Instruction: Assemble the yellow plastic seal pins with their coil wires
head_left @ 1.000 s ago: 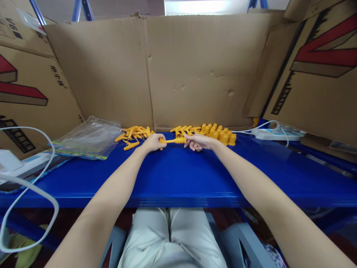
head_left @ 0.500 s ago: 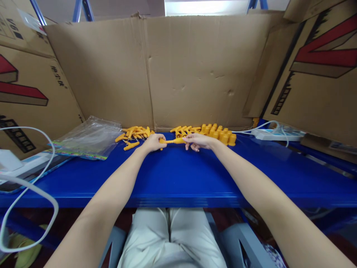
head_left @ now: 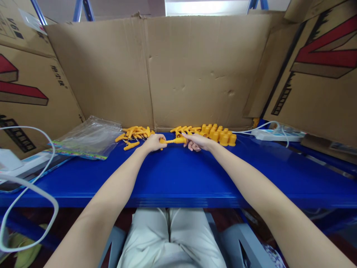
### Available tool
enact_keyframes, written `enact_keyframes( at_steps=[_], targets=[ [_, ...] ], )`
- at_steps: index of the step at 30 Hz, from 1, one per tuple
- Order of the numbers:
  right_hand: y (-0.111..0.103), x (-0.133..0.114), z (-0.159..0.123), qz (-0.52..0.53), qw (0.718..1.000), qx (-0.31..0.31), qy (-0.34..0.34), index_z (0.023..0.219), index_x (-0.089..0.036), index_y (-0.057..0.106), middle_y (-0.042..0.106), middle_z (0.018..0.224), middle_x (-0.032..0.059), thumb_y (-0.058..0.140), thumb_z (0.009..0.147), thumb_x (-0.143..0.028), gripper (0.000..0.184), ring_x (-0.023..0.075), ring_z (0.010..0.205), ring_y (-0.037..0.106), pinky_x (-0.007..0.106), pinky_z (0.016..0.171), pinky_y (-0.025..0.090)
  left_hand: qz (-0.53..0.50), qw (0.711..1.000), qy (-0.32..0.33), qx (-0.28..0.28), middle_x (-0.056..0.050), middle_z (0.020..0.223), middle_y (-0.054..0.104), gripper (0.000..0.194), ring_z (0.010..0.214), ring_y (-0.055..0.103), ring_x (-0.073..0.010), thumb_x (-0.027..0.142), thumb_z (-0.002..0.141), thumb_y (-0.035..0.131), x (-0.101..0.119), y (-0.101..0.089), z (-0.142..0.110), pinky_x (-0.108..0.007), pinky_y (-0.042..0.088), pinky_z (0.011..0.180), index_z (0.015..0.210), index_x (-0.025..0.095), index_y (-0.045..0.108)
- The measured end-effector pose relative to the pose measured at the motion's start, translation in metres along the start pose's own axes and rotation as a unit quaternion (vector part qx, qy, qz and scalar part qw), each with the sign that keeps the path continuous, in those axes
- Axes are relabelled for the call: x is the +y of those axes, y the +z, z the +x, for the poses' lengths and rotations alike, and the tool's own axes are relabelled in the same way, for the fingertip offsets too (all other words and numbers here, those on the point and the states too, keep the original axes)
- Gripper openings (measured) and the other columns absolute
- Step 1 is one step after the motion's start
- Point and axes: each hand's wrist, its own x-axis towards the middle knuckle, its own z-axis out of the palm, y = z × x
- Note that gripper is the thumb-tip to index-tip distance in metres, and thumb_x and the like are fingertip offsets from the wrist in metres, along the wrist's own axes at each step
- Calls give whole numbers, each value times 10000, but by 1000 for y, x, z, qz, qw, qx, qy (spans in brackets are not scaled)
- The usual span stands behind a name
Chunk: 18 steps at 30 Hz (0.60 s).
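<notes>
Between my two hands lies a yellow plastic piece with a ridged shaft point(head_left: 174, 141), held level just above the blue table. My left hand point(head_left: 153, 143) is closed on its left end, fingers pinching it. At the wider right end, my right hand point(head_left: 196, 142) grips with thumb and forefinger while the other fingers curl under. The exact kind of the piece is too small to make out. Beyond my left hand is a heap of yellow handle-like pieces point(head_left: 136, 132) with small metal bits. Behind the held piece lie more yellow pieces point(head_left: 185, 129).
Yellow cup-shaped parts point(head_left: 220, 134) stand in rows beside my right hand. Clear plastic bags point(head_left: 89, 138) lie on the left of the blue table point(head_left: 178, 175). A white power strip point(head_left: 275, 134) with cables sits at right. Cardboard panels point(head_left: 200, 70) wall the back and sides.
My right hand's fingers have curled in more, and its thumb has shifted slightly over the right end of the yellow piece. My left hand stays in place.
</notes>
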Motion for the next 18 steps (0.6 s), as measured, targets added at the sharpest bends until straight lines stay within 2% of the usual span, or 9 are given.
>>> enact_keyframes(
  at_steps=[8, 18],
  targets=[
    [1, -1, -1, -10, 1000, 9, 6, 713, -157, 557, 504, 406, 6, 334, 937, -627, 567, 44, 259, 316, 151, 247, 224, -24, 1000, 11, 0, 70, 507, 478, 269, 498, 429, -100, 403, 626, 689, -5, 3, 1, -235, 274, 519, 759, 183, 612],
    [0, -2, -6, -27, 1000, 3, 6, 749, -176, 544, 477, 440, -9, 255, 908, -699, 618, 37, 276, 267, 161, 257, 182, -10, 1000, 8, 5, 68, 504, 473, 271, 501, 416, -99, 413, 632, 696, -3, 2, 2, -239, 259, 530, 734, 184, 593]
  ],
)
